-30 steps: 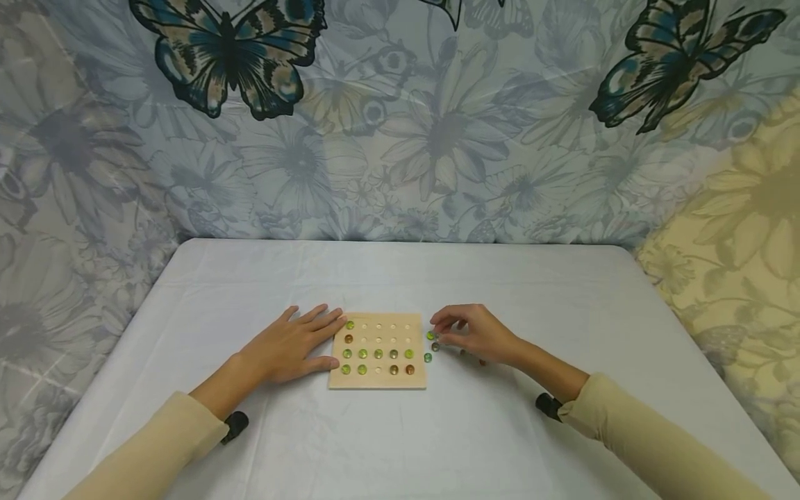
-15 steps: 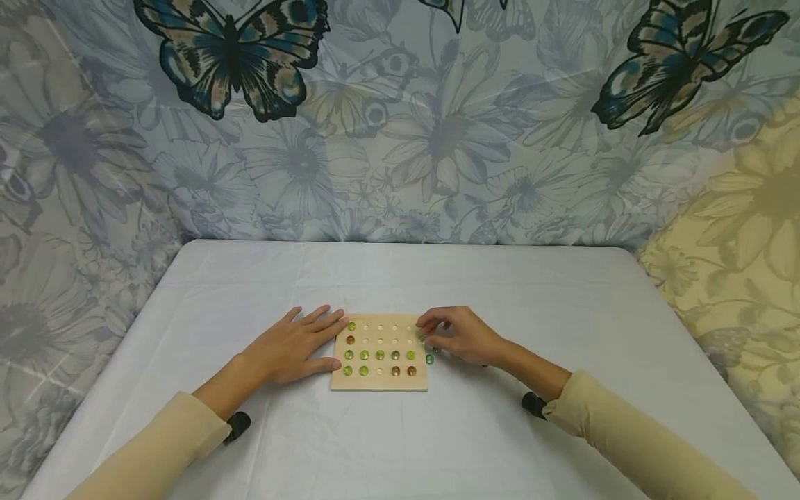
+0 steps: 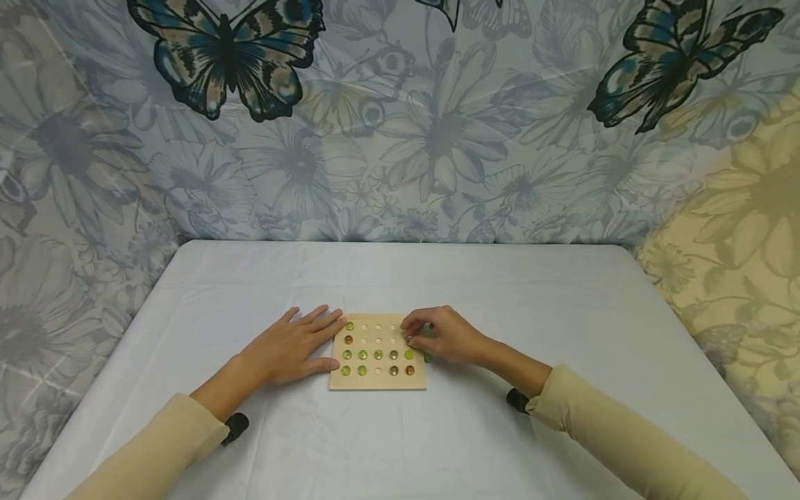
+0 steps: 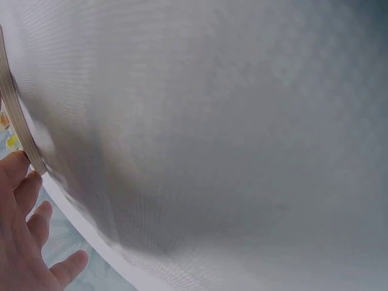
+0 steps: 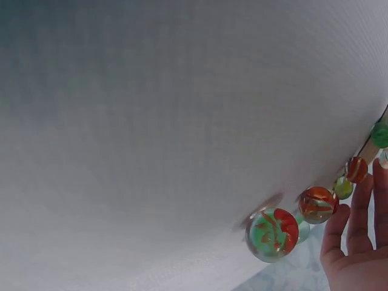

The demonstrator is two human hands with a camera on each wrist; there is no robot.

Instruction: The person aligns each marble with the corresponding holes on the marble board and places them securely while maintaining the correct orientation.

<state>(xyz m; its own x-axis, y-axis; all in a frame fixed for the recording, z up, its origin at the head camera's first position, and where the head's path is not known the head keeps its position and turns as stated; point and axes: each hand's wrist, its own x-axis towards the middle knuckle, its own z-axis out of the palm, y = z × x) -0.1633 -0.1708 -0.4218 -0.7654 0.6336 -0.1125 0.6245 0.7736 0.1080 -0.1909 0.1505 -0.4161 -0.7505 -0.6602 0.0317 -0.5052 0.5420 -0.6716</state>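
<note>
A marble (image 3: 409, 341) is in the right hand (image 3: 446, 335), over the right end of the board's (image 3: 378, 384) second row from the back. That grip is closed to a small pinch of thumb and fingertips; the marble's colour is hard to tell. It could slip from so narrow a hold and roll off, or a low fingertip could knock the green marble (image 3: 409, 354) just in front out of its hollow.

The board has four rows of hollows. The back row shows one green marble at its left end, the second one brown marble (image 3: 348, 339); the third is full, and the front holds four, its middle hollow bare. The fingers hide the right ends of the back two.

The left hand (image 3: 290, 349) lies spread, grasping nothing, touching the board's left edge; a shove from it could jolt the marbles. Loose marbles (image 5: 271, 235) rest on the tabletop (image 3: 375, 444), where a sleeve (image 3: 600, 420) or wrist might scatter them.
</note>
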